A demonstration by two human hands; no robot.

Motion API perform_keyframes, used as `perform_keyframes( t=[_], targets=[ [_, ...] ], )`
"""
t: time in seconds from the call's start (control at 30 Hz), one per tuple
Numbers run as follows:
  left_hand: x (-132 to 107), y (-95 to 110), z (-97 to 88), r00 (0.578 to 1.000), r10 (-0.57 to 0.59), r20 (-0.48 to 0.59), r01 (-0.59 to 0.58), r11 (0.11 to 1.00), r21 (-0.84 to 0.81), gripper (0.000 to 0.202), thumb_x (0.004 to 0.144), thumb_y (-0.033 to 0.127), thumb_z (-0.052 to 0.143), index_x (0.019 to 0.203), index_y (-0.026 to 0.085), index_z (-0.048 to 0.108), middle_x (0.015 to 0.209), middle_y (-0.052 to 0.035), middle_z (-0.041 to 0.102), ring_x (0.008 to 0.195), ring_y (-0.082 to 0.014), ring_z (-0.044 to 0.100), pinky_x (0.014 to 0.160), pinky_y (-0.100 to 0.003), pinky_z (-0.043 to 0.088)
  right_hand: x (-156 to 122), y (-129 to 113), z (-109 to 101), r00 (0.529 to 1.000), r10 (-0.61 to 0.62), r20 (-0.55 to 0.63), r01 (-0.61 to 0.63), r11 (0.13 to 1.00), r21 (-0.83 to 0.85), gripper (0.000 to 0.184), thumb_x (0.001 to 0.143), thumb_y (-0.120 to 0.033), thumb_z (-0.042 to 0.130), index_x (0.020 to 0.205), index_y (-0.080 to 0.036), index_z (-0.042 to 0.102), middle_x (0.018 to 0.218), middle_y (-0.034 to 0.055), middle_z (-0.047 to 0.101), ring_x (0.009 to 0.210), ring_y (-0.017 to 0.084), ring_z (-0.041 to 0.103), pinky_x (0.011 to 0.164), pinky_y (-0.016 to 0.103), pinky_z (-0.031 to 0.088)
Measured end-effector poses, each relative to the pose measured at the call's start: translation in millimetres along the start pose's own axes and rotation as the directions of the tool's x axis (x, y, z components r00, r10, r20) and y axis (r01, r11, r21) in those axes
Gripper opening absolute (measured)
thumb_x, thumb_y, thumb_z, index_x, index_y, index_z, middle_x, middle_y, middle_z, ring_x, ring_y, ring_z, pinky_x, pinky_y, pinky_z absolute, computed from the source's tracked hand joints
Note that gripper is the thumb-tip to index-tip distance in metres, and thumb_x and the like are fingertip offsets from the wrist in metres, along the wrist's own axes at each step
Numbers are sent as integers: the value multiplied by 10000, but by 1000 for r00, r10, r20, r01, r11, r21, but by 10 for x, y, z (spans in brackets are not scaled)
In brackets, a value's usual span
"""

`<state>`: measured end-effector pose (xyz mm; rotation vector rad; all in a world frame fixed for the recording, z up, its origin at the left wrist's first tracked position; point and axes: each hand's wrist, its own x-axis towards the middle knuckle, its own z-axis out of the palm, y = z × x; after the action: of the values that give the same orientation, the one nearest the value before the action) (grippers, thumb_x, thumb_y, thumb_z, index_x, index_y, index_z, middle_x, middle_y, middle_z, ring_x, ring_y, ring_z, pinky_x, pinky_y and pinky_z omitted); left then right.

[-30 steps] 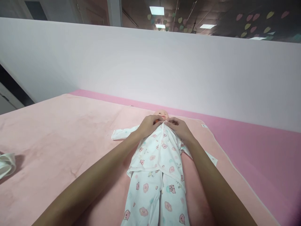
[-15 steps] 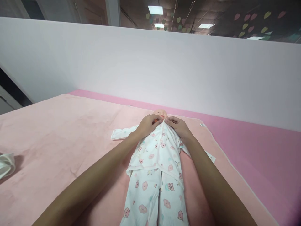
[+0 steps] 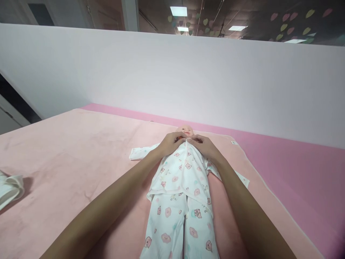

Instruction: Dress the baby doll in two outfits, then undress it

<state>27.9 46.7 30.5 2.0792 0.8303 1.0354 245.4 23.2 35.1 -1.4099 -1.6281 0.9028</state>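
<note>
A baby doll (image 3: 185,130) lies on its back, its head toward the wall. It wears a white baby top (image 3: 176,172) printed with pink animals and clouds, and matching trousers (image 3: 167,223). At the neckline, my left hand (image 3: 172,141) has its fingers closed on the left side of the top's front edge. Opposite it, my right hand (image 3: 203,144) pinches the right side of the same edge, close to my left fingertips. The doll's sleeves stretch out to both sides. Whatever fastener sits between my fingertips is too small to make out.
A peach blanket (image 3: 81,151) spreads under the doll over a pink surface (image 3: 296,169). A crumpled white cloth (image 3: 12,189) lies at the far left. Behind stands a white wall (image 3: 172,79), with dark glass and heart stickers above it.
My hands stay at the neckline with only small finger movement. The view has shifted slightly, and a bit more of the doll's face and the white cloth shows.
</note>
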Motion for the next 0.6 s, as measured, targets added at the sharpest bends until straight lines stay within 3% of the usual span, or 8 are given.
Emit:
perform_keyframes(
  t=[0.17, 0.43, 0.6],
  targets=[
    [-30, 84, -35, 990, -138, 27, 139, 990, -35, 336, 993, 466, 568, 1049, 222, 792, 1059, -37, 788, 890, -200, 665, 786, -307, 497, 0, -9, -27, 999, 7, 45, -6, 999, -39, 358, 825, -538, 818, 1030, -244, 820, 1032, 47, 793, 981, 255, 670, 847, 352, 498],
    [-19, 132, -45, 978, -203, 43, 206, 974, -96, 268, 931, 434, 654, 984, 218, 805, 1011, -55, 772, 923, -214, 675, 800, -318, 507, 24, 43, -38, 996, -64, 69, 67, 997, -47, 362, 819, -569, 811, 968, -239, 827, 956, 36, 775, 865, 229, 621, 781, 344, 466],
    [-24, 151, -58, 971, -233, 51, 238, 959, -155, 336, 853, 481, 771, 1028, 195, 790, 1011, -76, 755, 932, -213, 670, 793, -313, 510, 18, 76, -32, 994, -87, 59, 90, 995, -44, 402, 808, -579, 810, 1022, -239, 836, 944, 33, 771, 852, 227, 605, 773, 346, 459]
  ],
)
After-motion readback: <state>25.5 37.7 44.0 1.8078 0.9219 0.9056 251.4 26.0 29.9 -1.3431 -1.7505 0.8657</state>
